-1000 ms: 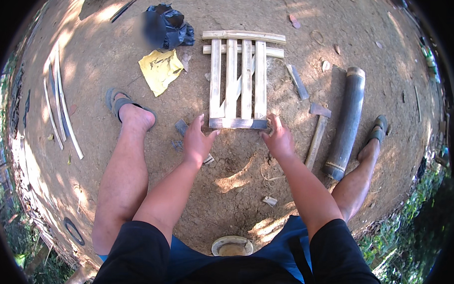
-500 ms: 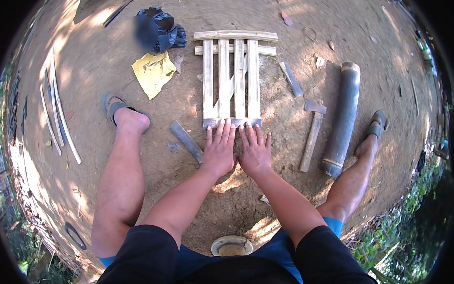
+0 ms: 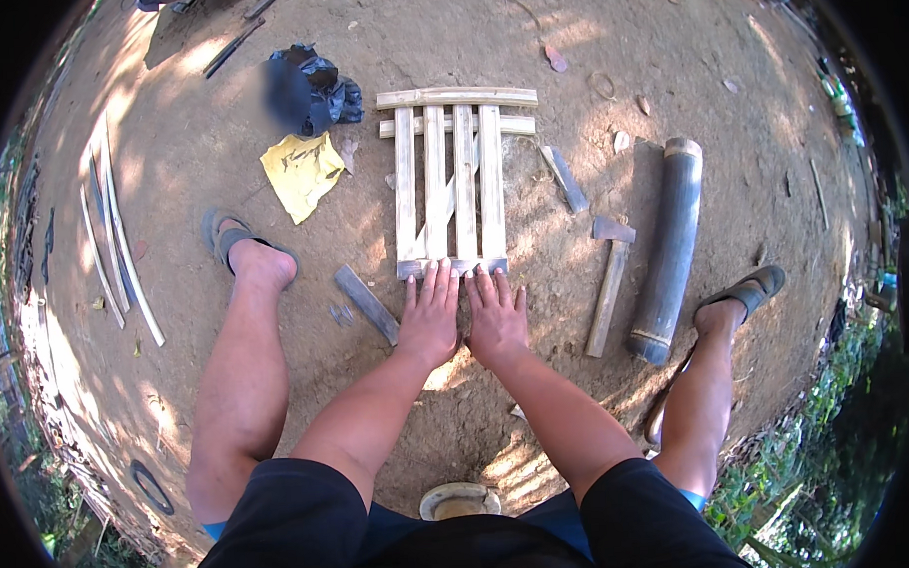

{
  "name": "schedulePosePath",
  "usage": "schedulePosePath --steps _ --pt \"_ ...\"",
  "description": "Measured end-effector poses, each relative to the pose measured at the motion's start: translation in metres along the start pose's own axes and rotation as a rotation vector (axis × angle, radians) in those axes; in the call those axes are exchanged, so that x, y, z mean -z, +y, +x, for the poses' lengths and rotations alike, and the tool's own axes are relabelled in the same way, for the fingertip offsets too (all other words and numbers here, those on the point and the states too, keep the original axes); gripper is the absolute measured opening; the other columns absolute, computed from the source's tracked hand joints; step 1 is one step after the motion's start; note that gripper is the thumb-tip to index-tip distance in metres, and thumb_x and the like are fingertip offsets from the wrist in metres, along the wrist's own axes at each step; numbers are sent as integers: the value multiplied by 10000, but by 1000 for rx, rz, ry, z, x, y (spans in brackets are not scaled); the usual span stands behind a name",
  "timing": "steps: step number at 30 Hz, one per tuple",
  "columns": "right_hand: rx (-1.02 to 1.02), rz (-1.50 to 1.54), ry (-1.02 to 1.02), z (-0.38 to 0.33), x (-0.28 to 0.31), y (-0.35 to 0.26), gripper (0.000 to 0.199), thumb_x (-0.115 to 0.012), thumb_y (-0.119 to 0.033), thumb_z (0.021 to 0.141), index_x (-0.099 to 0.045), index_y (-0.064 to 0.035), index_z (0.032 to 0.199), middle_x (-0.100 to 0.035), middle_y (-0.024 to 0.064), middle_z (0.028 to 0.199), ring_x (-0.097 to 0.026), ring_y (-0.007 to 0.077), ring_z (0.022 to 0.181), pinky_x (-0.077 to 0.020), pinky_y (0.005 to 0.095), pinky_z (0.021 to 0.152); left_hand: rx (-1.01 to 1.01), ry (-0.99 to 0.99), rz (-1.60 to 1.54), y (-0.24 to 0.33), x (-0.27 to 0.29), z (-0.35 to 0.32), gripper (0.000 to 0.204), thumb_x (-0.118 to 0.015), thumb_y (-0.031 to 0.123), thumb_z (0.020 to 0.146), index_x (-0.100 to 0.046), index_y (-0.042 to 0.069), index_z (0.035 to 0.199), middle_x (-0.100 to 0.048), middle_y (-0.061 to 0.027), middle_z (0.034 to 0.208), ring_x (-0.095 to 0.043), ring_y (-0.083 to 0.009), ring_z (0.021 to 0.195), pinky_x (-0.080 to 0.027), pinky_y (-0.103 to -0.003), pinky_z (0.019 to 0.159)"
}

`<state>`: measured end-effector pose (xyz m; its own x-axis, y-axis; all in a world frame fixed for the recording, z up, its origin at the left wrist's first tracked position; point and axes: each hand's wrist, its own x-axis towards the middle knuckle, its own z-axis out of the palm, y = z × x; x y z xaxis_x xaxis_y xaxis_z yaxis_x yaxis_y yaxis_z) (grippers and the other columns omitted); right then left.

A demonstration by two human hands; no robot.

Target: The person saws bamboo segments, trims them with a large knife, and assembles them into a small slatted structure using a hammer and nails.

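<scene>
A slatted frame of pale split bamboo (image 3: 405, 186) lies on the ground in front of me. Several lengthwise slats run between crosspieces at the far end and a dark strip (image 3: 411, 269) at the near end; a thin diagonal piece shows beneath them. My left hand (image 3: 428, 325) is flat, palm down, its fingertips touching that dark strip. Beside it, my right hand (image 3: 496, 321) rests the same way on the strip's right half, fingers stretched out. Neither hand grips anything. What lies beneath the palms is hidden.
On the right are a hatchet (image 3: 608, 289), a dark bamboo pole (image 3: 666, 247) and a split piece (image 3: 565, 179). Another flat piece (image 3: 366, 304) lies left of my hands. Farther left are yellow sheeting (image 3: 299, 179), a black plastic bag (image 3: 318, 88) and thin strips (image 3: 122, 235).
The view has shifted slightly, so the frame appears lower and farther left. Both hands stay on the near strip. My right foot has moved nearer and outward, uncovering a curved object beside that leg.
</scene>
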<state>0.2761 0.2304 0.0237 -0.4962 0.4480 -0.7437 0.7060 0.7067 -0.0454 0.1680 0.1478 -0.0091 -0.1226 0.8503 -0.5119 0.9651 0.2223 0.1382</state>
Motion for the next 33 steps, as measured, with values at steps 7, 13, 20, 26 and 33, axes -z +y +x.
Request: schedulePosePath --steps 7,13,20,26,33 --pt "9 2 -7 -2 2 1 735 -444 -275 1044 -56 -144 1655 -28 44 1731 -33 284 1591 -161 552 1268 17 -66 -37 2 12 -1 959 -677 350 902 -140 -1 1615 -52 -167 1709 0 -309 1590 -62 -510 1282" --pt "10 51 -54 -7 16 0 877 -595 -353 993 -56 -152 1655 -23 38 1732 -39 281 1591 -184 549 1262 35 -173 -80 5 33 -2 1018 -713 373 890 -107 12 1625 -30 -142 1719 14 -287 1593 -55 -500 1286" --pt "0 84 -50 -13 21 2 897 -624 -330 981 -60 -150 1655 -17 24 1733 -43 273 1592 -202 544 1258 44 -197 -71 9 40 -2 1079 -758 401 865 -98 12 1625 -5 -146 1719 24 -289 1592 -78 -499 1287" --pt "-2 54 -39 -12 21 -1 881 -610 -328 988 -63 -152 1655 -27 22 1733 -58 266 1592 -216 544 1253 42 -191 -54 8 44 -3 1077 -757 414 869 -103 6 1621 -24 -156 1715 7 -298 1591 -94 -499 1286" --pt "32 161 71 -8 13 10 897 -663 -414 958 -156 -131 1642 -119 51 1717 -124 258 1580 -214 522 1262 69 -167 -152 7 48 -1 958 -702 414 918 -169 32 1617 -87 -131 1714 -29 -296 1589 -70 -497 1289"
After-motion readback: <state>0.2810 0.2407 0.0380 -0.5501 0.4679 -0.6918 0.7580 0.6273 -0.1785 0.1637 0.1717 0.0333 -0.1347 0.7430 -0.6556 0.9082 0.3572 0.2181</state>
